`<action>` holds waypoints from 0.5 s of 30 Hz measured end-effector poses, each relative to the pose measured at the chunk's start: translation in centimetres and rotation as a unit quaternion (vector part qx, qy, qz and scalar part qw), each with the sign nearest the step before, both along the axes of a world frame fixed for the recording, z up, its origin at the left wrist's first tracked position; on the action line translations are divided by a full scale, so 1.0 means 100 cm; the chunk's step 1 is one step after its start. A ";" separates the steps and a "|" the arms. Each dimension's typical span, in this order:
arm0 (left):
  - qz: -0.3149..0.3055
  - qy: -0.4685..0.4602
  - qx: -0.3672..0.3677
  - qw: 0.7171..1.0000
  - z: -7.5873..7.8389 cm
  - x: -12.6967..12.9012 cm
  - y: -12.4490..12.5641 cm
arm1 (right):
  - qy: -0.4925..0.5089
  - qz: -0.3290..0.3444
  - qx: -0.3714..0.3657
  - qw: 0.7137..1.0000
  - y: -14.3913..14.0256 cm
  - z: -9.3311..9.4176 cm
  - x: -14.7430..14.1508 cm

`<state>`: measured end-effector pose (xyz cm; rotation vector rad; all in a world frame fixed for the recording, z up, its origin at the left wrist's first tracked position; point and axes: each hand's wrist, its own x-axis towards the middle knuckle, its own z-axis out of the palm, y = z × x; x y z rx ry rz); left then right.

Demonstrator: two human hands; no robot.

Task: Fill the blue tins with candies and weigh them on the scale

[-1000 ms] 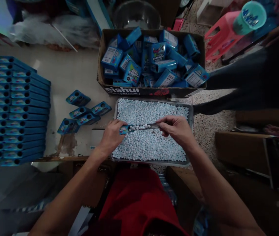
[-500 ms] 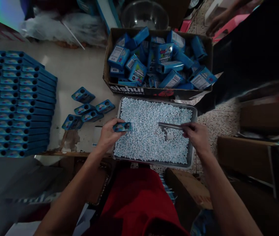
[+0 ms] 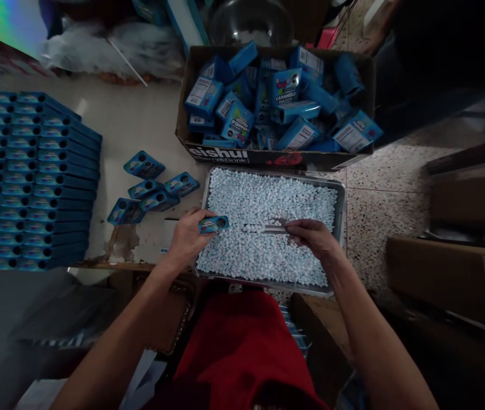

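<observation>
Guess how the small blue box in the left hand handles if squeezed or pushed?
Small blue box looks like thin printed card, so probably light and easily crushed. The left hand pinches it by its edges, suggesting modest stiffness. Its flat faces make it likelier to slide than roll.

Left hand (image 3: 188,236) grips a small flat blue candy box (image 3: 213,224) at the left edge of a rectangular metal tray (image 3: 340,228) filled with small pale blue-white candies (image 3: 268,199). Right hand (image 3: 313,238) holds a narrow metal scoop (image 3: 268,228) level over the tray, candies lined along it, its tip pointing at the box and just apart from it. Behind the tray, touching it: an open brown cardboard carton (image 3: 191,97) heaped with taller blue printed cartons (image 3: 285,102). On the pale tabletop (image 3: 139,125) to the left: five loose flat blue boxes (image 3: 152,188) and, farther left, neat stacked rows of flat blue boxes (image 3: 32,182).
</observation>
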<state>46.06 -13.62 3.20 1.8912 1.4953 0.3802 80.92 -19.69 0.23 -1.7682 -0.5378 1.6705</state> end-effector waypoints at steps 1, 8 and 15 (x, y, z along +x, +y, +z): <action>-0.007 0.003 0.003 1.000 0.001 0.002 0.000 | 0.009 0.012 0.008 1.000 0.005 0.010 -0.005; -0.025 0.031 0.012 0.999 0.001 0.004 -0.004 | -0.076 0.114 0.125 0.983 0.038 0.074 -0.056; 0.002 -0.009 0.007 1.000 -0.007 -0.006 -0.008 | -0.333 0.309 0.334 0.826 0.032 0.132 -0.119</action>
